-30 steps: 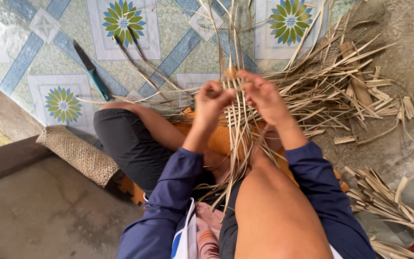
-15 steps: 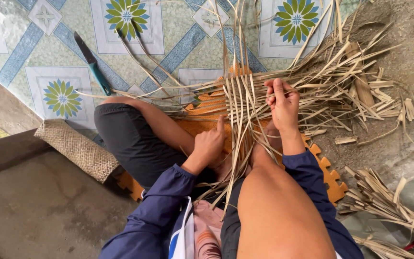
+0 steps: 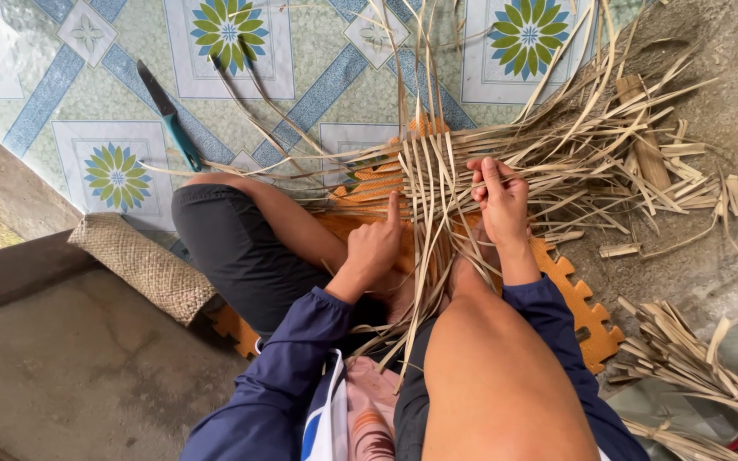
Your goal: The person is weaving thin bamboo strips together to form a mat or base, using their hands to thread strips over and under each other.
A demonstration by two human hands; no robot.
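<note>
On woven straw strips (image 3: pixel 437 183), left hand (image 3: pixel 375 248) and right hand (image 3: pixel 499 201).

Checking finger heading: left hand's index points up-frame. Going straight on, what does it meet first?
The left hand already has its fingertip on the pale woven strips. Straight on it would probably meet more strips crossing over the orange foam mat, then the tiled floor; depth is unclear.

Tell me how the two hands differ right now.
The left hand points one finger out, pressing the woven strips; the right hand curls its fingers around strips, gripping them. The left sits nearer the body, the right farther out. Both are bare, on the same weave.
</note>
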